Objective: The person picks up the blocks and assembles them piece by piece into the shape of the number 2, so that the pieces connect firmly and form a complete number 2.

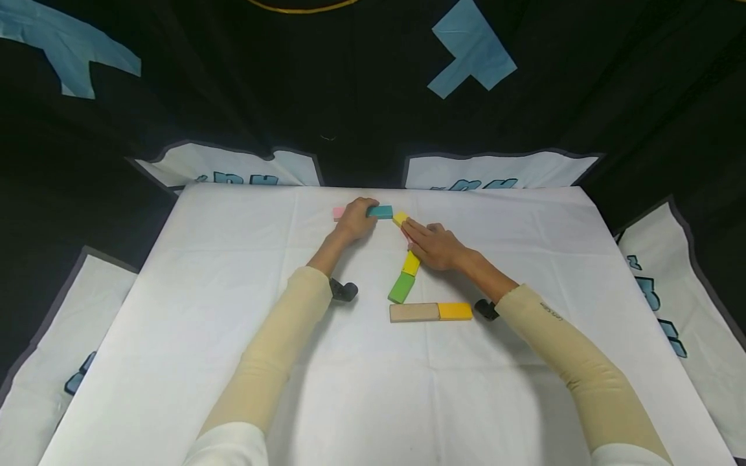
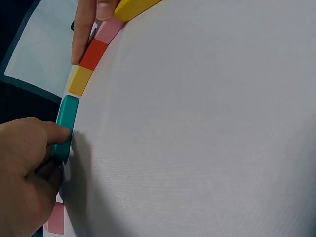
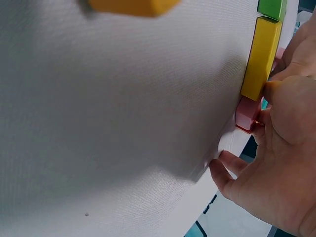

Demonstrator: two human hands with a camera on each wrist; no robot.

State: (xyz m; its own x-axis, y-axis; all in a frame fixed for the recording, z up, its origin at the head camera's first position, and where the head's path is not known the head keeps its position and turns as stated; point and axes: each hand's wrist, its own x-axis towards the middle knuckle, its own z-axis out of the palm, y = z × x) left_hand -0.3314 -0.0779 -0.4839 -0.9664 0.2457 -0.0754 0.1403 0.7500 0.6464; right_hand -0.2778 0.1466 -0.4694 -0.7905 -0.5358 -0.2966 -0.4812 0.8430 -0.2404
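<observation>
My left hand [image 1: 357, 219] pinches a teal block [image 2: 68, 118] between thumb and fingers at the table's far edge. A pink block [image 2: 57, 218] lies to its left, partly hidden by that hand in the head view. My right hand [image 1: 434, 244] rests with fairly straight fingers along a curved row of blocks. That row has a small yellow block [image 2: 80, 80], a red block [image 2: 94, 54], another pink block [image 3: 247, 113], a longer yellow block [image 3: 261, 59] and a green block [image 1: 401, 287]. A narrow gap separates the teal block from the small yellow one.
Nearer the person, a beige block [image 1: 414, 312] and an orange-yellow block [image 1: 455, 311] lie end to end. A white cloth covers the table [image 1: 233, 291]. Black fabric [image 1: 361, 97] with light blue patches hangs beyond its far edge.
</observation>
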